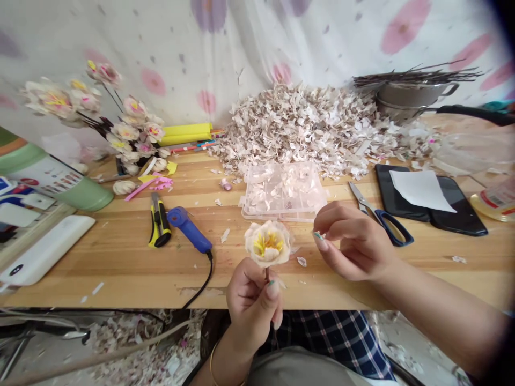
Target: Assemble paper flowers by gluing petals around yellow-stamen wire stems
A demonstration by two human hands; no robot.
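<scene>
My left hand [252, 300] pinches the thin stem of a handmade cream flower [268, 244] with a yellow centre and holds it upright over the table's front edge. Just right of the flower, my right hand [354, 241] hovers with fingers curled and thumb and forefinger close together; whether anything is between them I cannot make out. A clear plastic box [284, 192] of pale petal pieces sits right behind the flower. Behind the box lies a big heap of pale petal scraps [309, 126].
A blue glue gun [188, 228] with a black cord and a yellow-black utility knife [159, 221] lie at the left. Scissors [380, 214], a black phone with white paper [430, 195], a pot of dark sticks [410, 88] and a bunch of finished flowers [120, 128] also stand on the wooden table [120, 257].
</scene>
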